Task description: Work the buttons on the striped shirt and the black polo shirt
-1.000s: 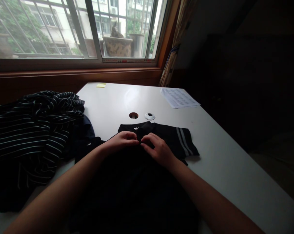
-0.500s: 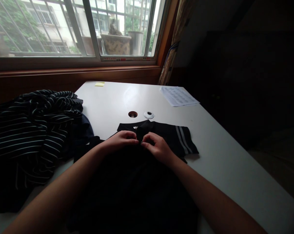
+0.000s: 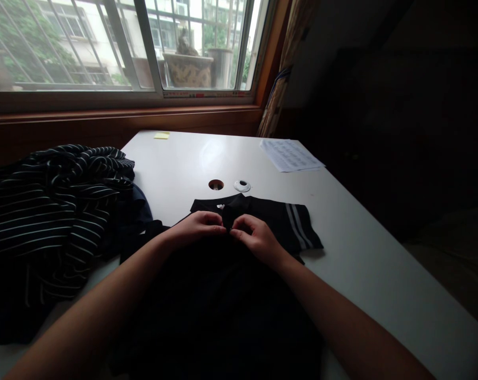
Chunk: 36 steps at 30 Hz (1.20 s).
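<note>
A black short-sleeved shirt (image 3: 223, 301) lies spread on the white table (image 3: 175, 179), its collar toward the window. Two grey stripes cross the sleeve (image 3: 298, 224) on the right. My left hand (image 3: 201, 222) pinches the dark cloth just below the collar from the left. Facing it, my right hand (image 3: 254, 235) pinches the front opening from the right, thumb and forefinger curled together. The fingertips of both hands almost meet. Whatever small part of the shirt sits between them is too dark to make out.
A heap of dark clothing with white stripes (image 3: 56, 221) covers the table's left side. Beyond the collar are a round cable hole (image 3: 216, 184) and its white cover (image 3: 242, 186). Printed sheets (image 3: 290, 155) lie at the far right, a yellow sticky note (image 3: 161, 135) at the far edge.
Both hands stay at the collar opening with only slight finger movement. The fold of cloth standing up between them now lies a little lower.
</note>
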Each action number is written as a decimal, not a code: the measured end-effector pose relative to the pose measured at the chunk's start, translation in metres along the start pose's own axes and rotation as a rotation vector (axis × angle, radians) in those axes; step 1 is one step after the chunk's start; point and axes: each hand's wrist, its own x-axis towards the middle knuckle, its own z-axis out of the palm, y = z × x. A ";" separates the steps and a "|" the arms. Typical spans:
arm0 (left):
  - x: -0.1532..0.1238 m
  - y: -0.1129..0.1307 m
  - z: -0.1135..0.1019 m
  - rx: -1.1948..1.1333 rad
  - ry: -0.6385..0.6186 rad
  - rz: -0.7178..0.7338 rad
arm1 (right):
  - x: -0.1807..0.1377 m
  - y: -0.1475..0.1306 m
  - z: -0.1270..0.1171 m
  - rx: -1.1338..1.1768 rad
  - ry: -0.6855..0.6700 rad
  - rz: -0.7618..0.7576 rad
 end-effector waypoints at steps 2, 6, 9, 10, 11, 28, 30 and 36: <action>0.000 0.000 0.000 0.016 0.011 0.011 | 0.001 0.000 0.000 -0.008 0.006 0.002; 0.001 -0.002 0.001 0.027 0.047 0.033 | 0.001 0.000 0.000 -0.029 0.024 0.006; 0.002 -0.004 0.002 0.022 0.069 0.032 | 0.001 0.000 -0.001 -0.007 0.024 0.033; 0.002 -0.004 0.003 0.016 0.074 0.029 | 0.001 0.000 -0.001 0.012 0.018 0.045; 0.003 -0.004 0.003 0.008 0.078 0.026 | 0.000 0.000 -0.002 0.034 0.012 0.058; 0.005 -0.008 0.007 0.018 0.102 0.103 | 0.002 0.004 -0.002 0.124 -0.009 0.128; 0.006 -0.009 0.008 0.026 0.123 0.100 | 0.002 0.003 -0.001 0.112 -0.003 0.122; 0.005 -0.009 0.004 0.044 0.091 0.103 | 0.002 0.002 -0.002 0.096 -0.002 0.115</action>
